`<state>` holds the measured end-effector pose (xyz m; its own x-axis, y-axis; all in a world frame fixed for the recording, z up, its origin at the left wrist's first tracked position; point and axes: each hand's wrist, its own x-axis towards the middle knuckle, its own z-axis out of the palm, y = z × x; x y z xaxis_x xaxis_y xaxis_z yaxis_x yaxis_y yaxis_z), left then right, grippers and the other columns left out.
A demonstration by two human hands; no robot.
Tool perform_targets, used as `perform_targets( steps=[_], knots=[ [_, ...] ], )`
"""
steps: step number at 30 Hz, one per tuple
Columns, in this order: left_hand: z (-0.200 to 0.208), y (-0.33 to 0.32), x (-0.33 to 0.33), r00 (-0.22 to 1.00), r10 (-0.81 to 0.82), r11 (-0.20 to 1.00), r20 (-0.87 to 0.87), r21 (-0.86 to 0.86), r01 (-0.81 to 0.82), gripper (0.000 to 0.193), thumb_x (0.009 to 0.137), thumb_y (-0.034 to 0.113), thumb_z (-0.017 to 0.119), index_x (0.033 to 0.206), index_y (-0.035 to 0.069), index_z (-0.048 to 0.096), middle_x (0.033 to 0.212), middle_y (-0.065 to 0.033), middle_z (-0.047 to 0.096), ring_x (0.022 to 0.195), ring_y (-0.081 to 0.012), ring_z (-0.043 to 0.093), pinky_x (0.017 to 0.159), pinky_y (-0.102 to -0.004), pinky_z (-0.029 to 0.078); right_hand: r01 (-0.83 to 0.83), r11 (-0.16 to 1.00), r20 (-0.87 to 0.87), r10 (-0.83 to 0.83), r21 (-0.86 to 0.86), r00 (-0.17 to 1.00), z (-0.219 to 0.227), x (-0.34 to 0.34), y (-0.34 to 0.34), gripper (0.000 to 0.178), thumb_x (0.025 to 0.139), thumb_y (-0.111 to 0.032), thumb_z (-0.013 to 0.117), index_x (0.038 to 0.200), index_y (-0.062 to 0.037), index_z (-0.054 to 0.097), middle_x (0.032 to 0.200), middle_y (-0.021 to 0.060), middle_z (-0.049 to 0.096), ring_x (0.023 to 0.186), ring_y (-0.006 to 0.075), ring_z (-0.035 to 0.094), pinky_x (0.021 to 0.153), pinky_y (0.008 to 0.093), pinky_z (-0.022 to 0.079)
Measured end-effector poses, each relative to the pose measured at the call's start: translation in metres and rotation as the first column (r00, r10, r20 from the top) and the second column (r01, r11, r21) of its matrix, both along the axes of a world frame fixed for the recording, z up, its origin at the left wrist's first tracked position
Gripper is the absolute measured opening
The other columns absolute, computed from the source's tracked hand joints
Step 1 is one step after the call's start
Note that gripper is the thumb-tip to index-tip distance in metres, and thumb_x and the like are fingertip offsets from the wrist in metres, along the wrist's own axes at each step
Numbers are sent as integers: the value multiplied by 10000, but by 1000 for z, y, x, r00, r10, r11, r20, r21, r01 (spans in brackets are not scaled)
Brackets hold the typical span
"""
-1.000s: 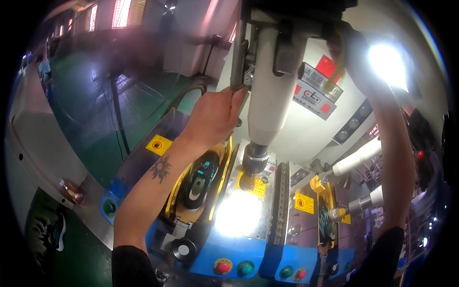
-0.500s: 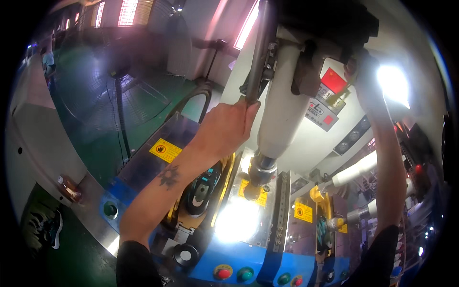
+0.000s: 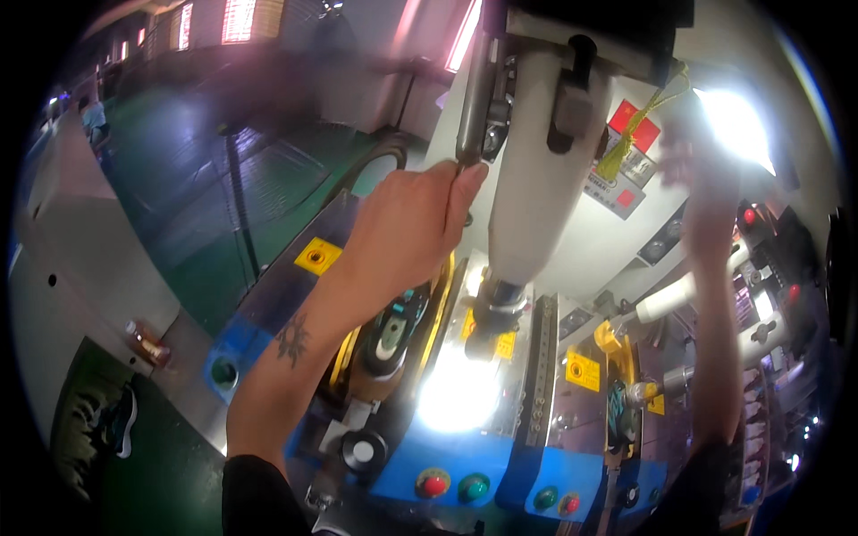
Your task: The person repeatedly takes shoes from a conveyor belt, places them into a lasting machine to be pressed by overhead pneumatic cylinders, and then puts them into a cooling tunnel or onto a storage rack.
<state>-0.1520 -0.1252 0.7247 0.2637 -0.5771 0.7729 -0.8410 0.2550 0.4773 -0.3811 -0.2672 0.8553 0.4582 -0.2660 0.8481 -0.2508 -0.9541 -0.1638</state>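
My left hand [image 3: 411,210] is closed around the lower end of a dark metal bar [image 3: 474,121]. The bar runs beside the thick pale cylinder arm [image 3: 532,179] of a machine. My right hand [image 3: 702,170] is raised on the other side of that arm. Its fingers are blurred, and whether they hold anything cannot be made out. A yellow tassel [image 3: 626,147] hangs between that hand and the arm. Below my left forearm, a black shoe with teal parts [image 3: 398,335] sits in the machine, partly hidden by the forearm.
Red [image 3: 434,485] and green [image 3: 474,487] push buttons line the blue front panel [image 3: 402,460]. A second station with another shoe [image 3: 618,411] stands to the right. A floor fan [image 3: 234,134] is at the left, a bottle [image 3: 147,344] and a shoe [image 3: 123,420] lower left. A bright lamp [image 3: 737,125] glares upper right.
My right hand has come down and away from the upper machine, uncovering more of the tassel. My left hand keeps its hold on the bar. The view has shifted slightly.
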Motion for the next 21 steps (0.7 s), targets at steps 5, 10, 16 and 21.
perform_targets(
  steps=[5,10,16,21],
  knots=[
    [-81,90,-22,932,360,886,51,-330,-325,176,868,93,617,980,-33,566,936,-211,606,810,-386,586,713,-430,478,-166,979,-510,205,122,835,-214,-102,132,767,733,-151,704,1379,51,345,1409,314,353,1320,460,353,1082,554,287],
    [-213,225,-194,833,284,958,-475,179,-225,56,820,-15,580,874,-3,573,849,-130,620,812,-273,611,750,-358,490,94,934,-855,269,343,443,-336,-156,223,704,816,-213,651,1392,50,343,1469,257,286,1335,491,283,1075,611,235],
    [-248,303,-341,408,523,798,-748,598,74,133,861,71,599,966,-10,608,913,-162,628,834,-305,634,736,-347,505,-31,815,-473,365,578,802,-322,-155,262,538,808,-94,661,1289,39,460,1389,245,409,1242,413,446,1009,427,397],
    [-247,359,-364,928,271,442,-256,890,117,287,842,200,574,1072,29,593,954,-161,616,911,-349,611,762,-451,467,-213,339,-129,753,916,645,-362,-206,347,303,832,-89,642,1117,8,606,1089,174,642,983,299,640,852,341,495]
  ],
)
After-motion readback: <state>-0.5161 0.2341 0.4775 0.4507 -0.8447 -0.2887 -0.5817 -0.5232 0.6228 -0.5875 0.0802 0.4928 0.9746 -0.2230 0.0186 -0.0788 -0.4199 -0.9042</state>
